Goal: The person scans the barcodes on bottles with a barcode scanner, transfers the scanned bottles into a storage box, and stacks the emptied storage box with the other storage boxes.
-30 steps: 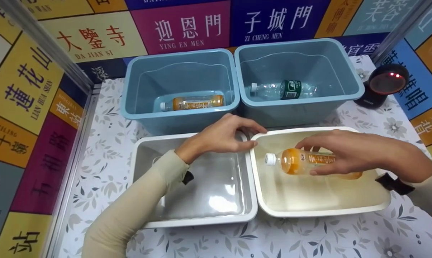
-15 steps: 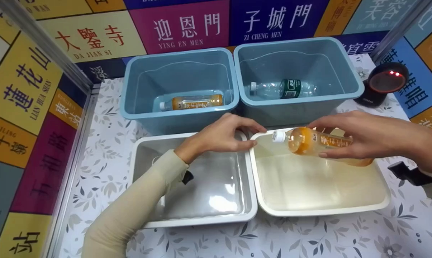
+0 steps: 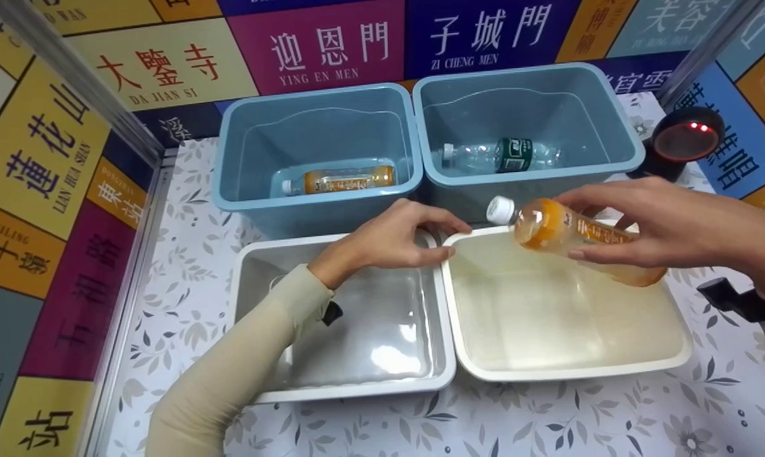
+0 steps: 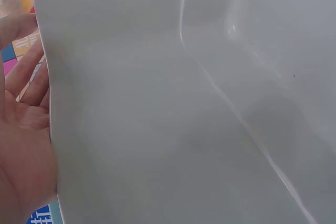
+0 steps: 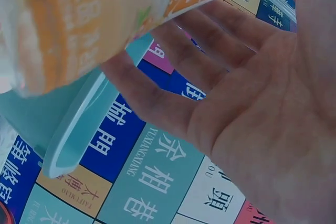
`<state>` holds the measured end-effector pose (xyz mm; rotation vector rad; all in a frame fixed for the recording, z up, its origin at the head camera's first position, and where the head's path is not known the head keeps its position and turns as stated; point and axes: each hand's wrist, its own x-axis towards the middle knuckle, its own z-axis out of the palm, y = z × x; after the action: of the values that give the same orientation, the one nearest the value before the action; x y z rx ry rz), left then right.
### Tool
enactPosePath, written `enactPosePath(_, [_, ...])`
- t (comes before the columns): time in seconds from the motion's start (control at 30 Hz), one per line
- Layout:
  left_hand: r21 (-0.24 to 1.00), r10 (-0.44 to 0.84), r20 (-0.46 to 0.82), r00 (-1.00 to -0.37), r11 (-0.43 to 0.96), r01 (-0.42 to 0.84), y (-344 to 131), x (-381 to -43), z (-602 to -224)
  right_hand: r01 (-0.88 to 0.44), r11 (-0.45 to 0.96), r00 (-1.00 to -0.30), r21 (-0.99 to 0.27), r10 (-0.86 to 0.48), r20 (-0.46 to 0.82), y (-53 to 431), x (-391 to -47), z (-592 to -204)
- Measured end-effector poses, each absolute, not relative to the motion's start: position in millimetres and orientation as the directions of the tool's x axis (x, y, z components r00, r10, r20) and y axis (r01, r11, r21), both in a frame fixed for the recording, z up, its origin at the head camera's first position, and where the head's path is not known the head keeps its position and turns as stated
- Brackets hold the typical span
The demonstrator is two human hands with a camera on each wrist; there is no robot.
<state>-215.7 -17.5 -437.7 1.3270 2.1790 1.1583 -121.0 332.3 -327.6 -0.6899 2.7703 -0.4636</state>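
Observation:
My right hand (image 3: 649,222) grips a clear bottle with an orange label and white cap (image 3: 588,235), also close up in the right wrist view as a bottle side (image 5: 79,19). The bottle is tilted, cap end up and to the left, above the back of the cream bin (image 3: 566,374). My left hand (image 3: 398,238) rests where the cream bin meets the white bin (image 3: 344,393), its fingers loosely bent and fingertips touching the cream bin's corner. In the left wrist view that hand (image 4: 23,150) lies beside a pale bin wall, its fingers partly hidden.
Two blue bins stand behind: the left one (image 3: 319,92) contains another orange-labelled bottle (image 3: 350,179), the right one (image 3: 509,73) a green-labelled clear bottle (image 3: 514,155). A black scanner-like device (image 3: 680,143) with red lights stands at the right. Printed panels enclose the table (image 3: 185,355).
The right hand has lifted the bottle up from inside the cream bin, moving it back and slightly right, its cap end now tipped higher. The left hand has stayed put.

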Motion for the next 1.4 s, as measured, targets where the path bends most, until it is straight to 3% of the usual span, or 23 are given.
enactPosePath(0.3, [0.784,0.847,0.131,-0.514,0.229,0.577,-16.6,-214.9,-438.0,-0.5,0.8,-0.851,-0.332,-0.526,0.013,335.7,-122.1,-323.5])
enactPosePath(1.4, [0.787,0.848,0.124,-0.515,0.232,0.572,-16.9,-214.2,-438.0,-0.39,0.881,-0.918,-0.269,-0.393,0.046,370.0,-129.8,-322.7])
